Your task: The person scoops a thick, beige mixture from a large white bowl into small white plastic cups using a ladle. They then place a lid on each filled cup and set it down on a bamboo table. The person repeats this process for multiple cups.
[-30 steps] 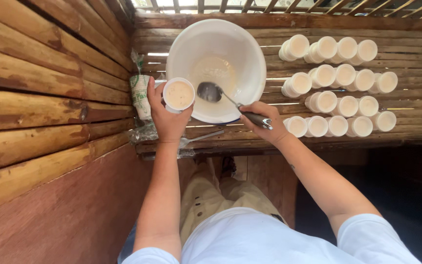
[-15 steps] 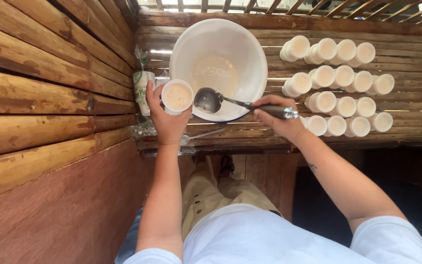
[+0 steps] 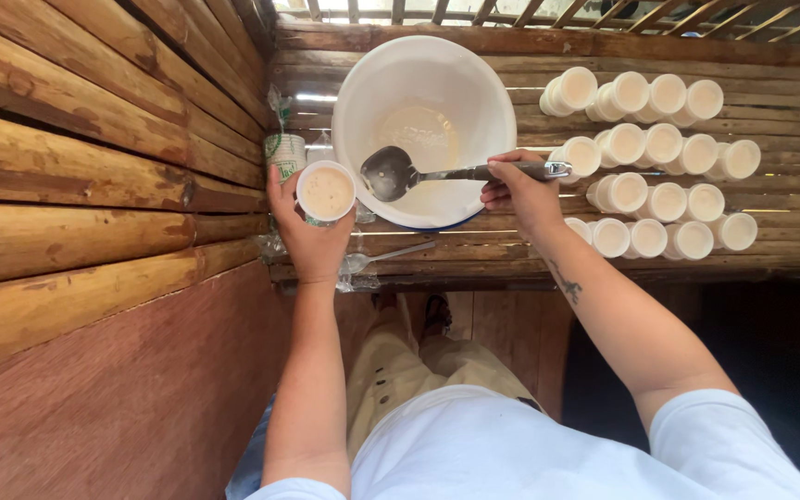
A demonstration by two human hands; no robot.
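Note:
My left hand [image 3: 308, 239] holds a small white cup [image 3: 326, 192] filled with a pale creamy mix, just left of a big white bowl [image 3: 363, 83]. My right hand [image 3: 518, 192] grips the handle of a metal ladle [image 3: 393, 172]. Its dark scoop hangs over the bowl's near rim, close to the cup. A little pale liquid shows at the bottom of the bowl.
Several filled white cups [image 3: 664, 148] stand in rows on the bamboo slat table [image 3: 604, 51] to the right. A stack of printed cups [image 3: 284, 150] sits by the log wall [image 3: 76, 167]. A spoon [image 3: 377, 257] lies at the table's near edge.
The ladle has left the bowl's middle and come to the near rim beside the cup. My right hand moved right and up. The cup stayed about where it was.

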